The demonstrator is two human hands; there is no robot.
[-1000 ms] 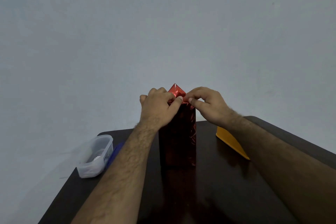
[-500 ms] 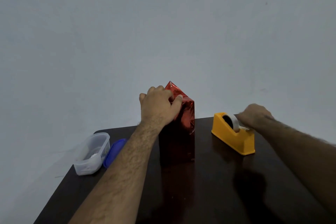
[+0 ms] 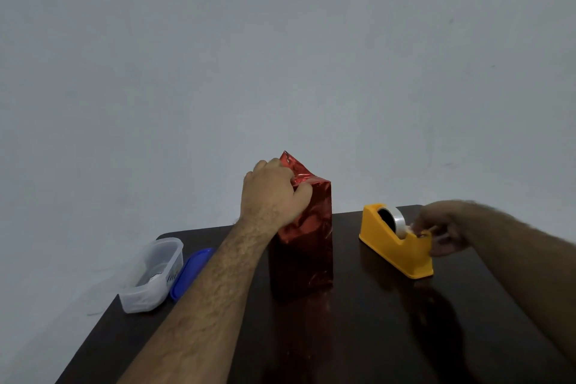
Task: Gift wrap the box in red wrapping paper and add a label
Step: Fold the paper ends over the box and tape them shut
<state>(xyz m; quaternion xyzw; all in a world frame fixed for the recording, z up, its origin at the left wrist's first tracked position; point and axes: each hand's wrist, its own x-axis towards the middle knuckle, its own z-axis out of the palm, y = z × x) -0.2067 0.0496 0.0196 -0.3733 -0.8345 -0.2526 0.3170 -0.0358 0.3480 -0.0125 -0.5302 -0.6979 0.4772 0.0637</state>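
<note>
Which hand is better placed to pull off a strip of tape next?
Right. The right hand is already at the yellow tape dispenser, fingers at its cutter end. The left hand is holding the folded red wrapping paper down.

You get dim, flat, cool light here. The glossy dark tabletop (image 3: 358,337) mirrors the tape dispenser (image 3: 394,246) as a murky reflection just below it. Glare flecks the red wrapping paper (image 3: 307,227) near its top. Detail looks soft, and the tabletop's far edge bows from wide-angle distortion.
</note>
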